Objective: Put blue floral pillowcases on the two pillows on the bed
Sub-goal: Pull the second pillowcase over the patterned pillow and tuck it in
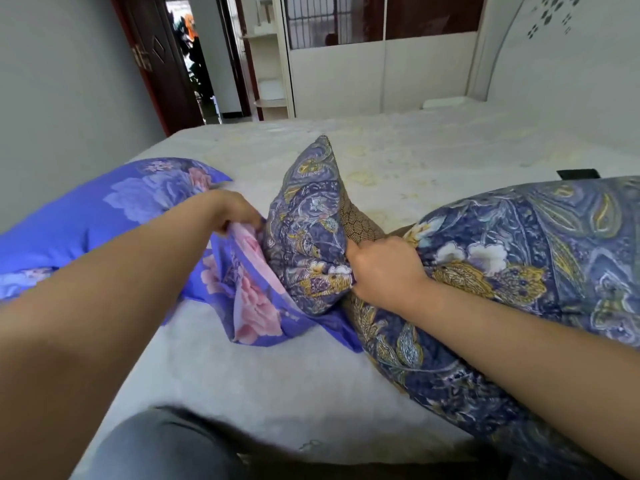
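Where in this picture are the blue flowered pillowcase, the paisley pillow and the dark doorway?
blue flowered pillowcase [256, 306]: head view, on its pink flower.
paisley pillow [502, 244]: head view, on the bulging side right of the right hand.
dark doorway [194, 64]: head view, on the open gap.

Your paisley pillow [308, 237] stood on end at centre, its lower corner inside the rumpled blue floral pillowcase [252, 292] at eight o'clock.

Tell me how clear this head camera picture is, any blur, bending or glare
Head view: wide-angle bending curves the wall and door at the left edge; the forearms and the dark knee at the bottom are soft; the left hand on the blue floral pillowcase is slightly smeared; the right hand gripping the paisley pillow is sharper; daylight is soft, the pale bed nearly washed out.
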A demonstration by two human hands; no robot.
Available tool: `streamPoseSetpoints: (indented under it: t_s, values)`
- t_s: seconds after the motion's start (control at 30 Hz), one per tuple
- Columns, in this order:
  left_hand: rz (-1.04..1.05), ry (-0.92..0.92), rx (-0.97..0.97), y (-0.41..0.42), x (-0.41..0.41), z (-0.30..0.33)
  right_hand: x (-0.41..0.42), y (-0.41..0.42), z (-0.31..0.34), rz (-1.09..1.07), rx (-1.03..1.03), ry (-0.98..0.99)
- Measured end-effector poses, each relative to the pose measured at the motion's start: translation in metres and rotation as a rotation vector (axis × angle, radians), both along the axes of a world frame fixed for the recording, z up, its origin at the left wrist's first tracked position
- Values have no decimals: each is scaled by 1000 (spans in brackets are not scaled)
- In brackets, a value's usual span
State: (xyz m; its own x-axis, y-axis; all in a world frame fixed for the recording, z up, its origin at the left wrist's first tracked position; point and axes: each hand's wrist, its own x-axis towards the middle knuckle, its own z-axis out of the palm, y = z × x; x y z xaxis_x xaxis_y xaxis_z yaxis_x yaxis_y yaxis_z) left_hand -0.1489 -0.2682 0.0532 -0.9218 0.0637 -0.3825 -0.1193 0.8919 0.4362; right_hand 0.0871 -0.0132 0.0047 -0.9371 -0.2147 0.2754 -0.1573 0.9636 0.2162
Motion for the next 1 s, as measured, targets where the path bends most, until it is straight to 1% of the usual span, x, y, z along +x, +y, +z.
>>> streamPoseSetpoints:
  t_s: [0.03, 0.07, 0.1, 0.13, 0.17, 0.2, 0.23, 0.27, 0.3, 0.37, 0.43, 0.47, 0.53, 0.57, 0.63, 0.7, 0.73, 0.8, 0.87, 0.93, 1.0]
  values:
    - [-76, 53, -240, -4, -1, 1, 0, -3, 0, 26, -7, 6]
    - [-74, 104, -315, -3, 2, 4, 1, -5, 0, 47, -16, 4]
    - [-60, 174, -286, -3, 2, 8, 2, -7, 0, 62, -21, 0]
    - [-7, 240, -152, 1, 0, 12, 3, -9, 1, 74, -17, -9]
    - [64, 288, 46, 6, -5, 12, 4, -10, 0, 90, -2, -24]
    - [155, 293, 267, 14, -6, 14, 5, -12, -1, 109, 17, -45]
    - [193, 267, 443, 23, -4, 19, 6, -13, -1, 127, 38, -58]
    - [198, 241, 553, 33, 0, 24, 6, -13, -2, 137, 51, -67]
    - [182, 227, 623, 41, 0, 28, 5, -12, -2, 150, 60, -65]
    - [159, 207, 660, 52, 2, 37, 6, -11, -2, 184, 70, -69]
    - [112, 146, 667, 61, 0, 45, 8, -17, -4, 232, 114, -85]
    - [76, 116, 627, 65, 2, 49, 10, -21, -6, 261, 152, -99]
    - [-39, 84, 465, 74, 5, 55, 12, -25, -11, 297, 175, -103]
    - [-117, 85, 382, 78, 6, 57, 12, -24, -13, 291, 132, -85]
    - [-269, 125, 250, 83, 6, 57, 14, -18, -13, 201, -21, -12]
    - [-402, 222, 153, 84, 6, 56, 16, -15, -12, 55, -169, 18]
    - [-473, 293, 70, 82, 6, 55, 18, -16, -10, -8, -228, 21]
    - [-511, 438, -101, 72, 7, 49, 21, -18, -9, -92, -325, 15]
    - [-455, 465, -124, 54, 8, 37, 23, -20, -8, -120, -375, 9]
    - [-517, 489, -110, 39, 14, 25, 22, -19, -4, -82, -408, -11]
    - [-608, 471, -58, 35, 25, 14, 19, -17, 3, 16, -436, -36]
